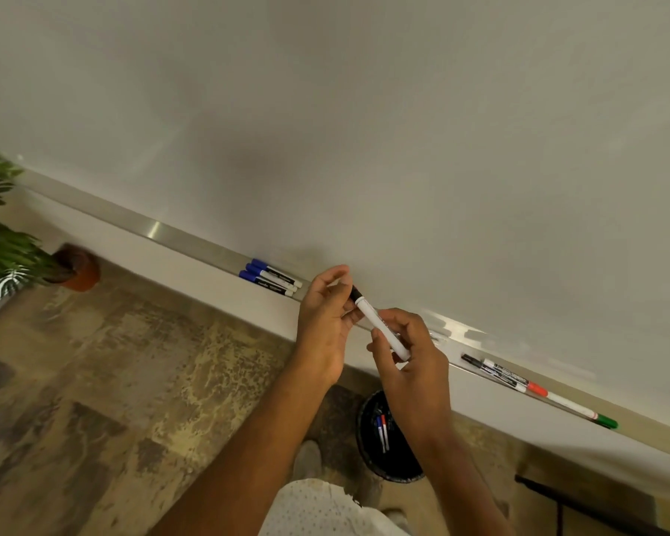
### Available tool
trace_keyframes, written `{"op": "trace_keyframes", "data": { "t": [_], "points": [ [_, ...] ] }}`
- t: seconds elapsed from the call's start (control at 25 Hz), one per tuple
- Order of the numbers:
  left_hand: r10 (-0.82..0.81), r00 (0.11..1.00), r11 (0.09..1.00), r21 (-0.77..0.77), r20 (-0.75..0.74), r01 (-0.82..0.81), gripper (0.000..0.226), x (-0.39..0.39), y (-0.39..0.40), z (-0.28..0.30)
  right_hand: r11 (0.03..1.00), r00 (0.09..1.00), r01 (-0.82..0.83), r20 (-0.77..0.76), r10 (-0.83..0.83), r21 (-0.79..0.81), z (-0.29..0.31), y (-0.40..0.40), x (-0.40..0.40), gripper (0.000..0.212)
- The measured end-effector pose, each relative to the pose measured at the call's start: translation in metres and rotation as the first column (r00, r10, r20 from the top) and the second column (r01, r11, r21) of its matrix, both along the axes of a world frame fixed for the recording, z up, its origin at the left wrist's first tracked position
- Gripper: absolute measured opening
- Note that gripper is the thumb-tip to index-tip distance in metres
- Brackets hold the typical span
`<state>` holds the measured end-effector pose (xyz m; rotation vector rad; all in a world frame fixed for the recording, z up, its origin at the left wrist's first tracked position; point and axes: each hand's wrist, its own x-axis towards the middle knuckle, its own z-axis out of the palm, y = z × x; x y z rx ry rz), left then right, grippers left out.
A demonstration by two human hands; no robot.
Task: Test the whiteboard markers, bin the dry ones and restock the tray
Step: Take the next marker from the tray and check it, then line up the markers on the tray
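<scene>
Black-capped marker (381, 328) held just in front of the tray (194, 241), long axis slanting up-left toward the whiteboard (364, 129), barrel pinched in right hand (410, 353) grip, cap end nearer left hand (325, 319), fingers curled at cap.

Bare forearms, white dotted garment (318, 508), pale shoe (307, 458)
</scene>
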<state>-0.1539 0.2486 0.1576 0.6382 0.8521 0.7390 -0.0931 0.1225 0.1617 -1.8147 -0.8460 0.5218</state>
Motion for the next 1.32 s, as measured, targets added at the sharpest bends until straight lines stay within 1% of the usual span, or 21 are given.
{"op": "trace_keyframes", "data": {
  "t": [0.24,0.36,0.48,0.6,0.64,0.76,0.96,1.08,1.2,1.28,1.32],
  "points": [
    [0.112,0.990,0.994,-0.008,-0.081,-0.113,0.006,-0.017,0.012,-0.023,0.993,1.000,-0.010,0.025,0.013,-0.121,-0.021,0.025,-0.017,0.015],
    [0.144,0.979,0.989,0.006,-0.146,-0.144,0.004,-0.019,0.017,-0.036,0.993,0.999,-0.008,0.036,0.012,-0.120,-0.029,0.038,-0.027,0.010],
    [0.148,0.967,0.989,0.043,-0.209,-0.142,0.002,-0.019,0.026,-0.045,0.997,1.000,0.016,-0.025,-0.019,-0.082,-0.036,0.048,-0.037,0.010],
    [0.140,0.961,0.990,0.067,-0.240,-0.128,0.007,-0.023,0.037,-0.053,0.993,0.990,0.045,-0.128,-0.058,-0.105,-0.043,0.058,-0.045,0.006],
    [0.141,0.959,0.989,0.072,-0.245,-0.127,0.008,-0.025,0.040,-0.055,0.992,0.987,0.045,-0.148,-0.061,-0.115,-0.044,0.062,-0.047,0.008],
    [0.159,0.953,0.985,0.099,-0.257,-0.138,0.007,-0.032,0.049,-0.062,0.992,0.986,0.025,-0.159,-0.045,-0.126,-0.050,0.074,-0.051,0.015],
    [0.183,0.951,0.982,0.094,-0.250,-0.165,0.003,-0.041,0.068,-0.074,0.990,0.984,0.003,-0.174,-0.027,-0.141,-0.058,0.095,-0.055,0.007],
    [0.179,0.949,0.984,0.066,-0.258,-0.167,0.003,-0.049,0.080,-0.086,0.987,0.978,-0.065,-0.207,0.033,-0.150,-0.065,0.107,-0.052,0.013],
    [0.201,0.935,0.979,0.045,-0.294,-0.197,0.006,-0.056,0.096,-0.105,0.968,0.980,-0.132,-0.178,0.094,-0.214,-0.083,0.127,-0.042,0.016],
    [0.218,0.919,0.975,0.034,-0.328,-0.219,0.009,-0.057,0.107,-0.118,0.946,0.986,-0.157,-0.105,0.132,-0.285,-0.097,0.139,-0.035,0.012],
    [0.222,0.912,0.974,0.033,-0.346,-0.225,0.011,-0.057,0.114,-0.124,0.931,0.984,-0.178,-0.063,0.167,-0.318,-0.104,0.145,-0.033,0.015]
  ]
}}
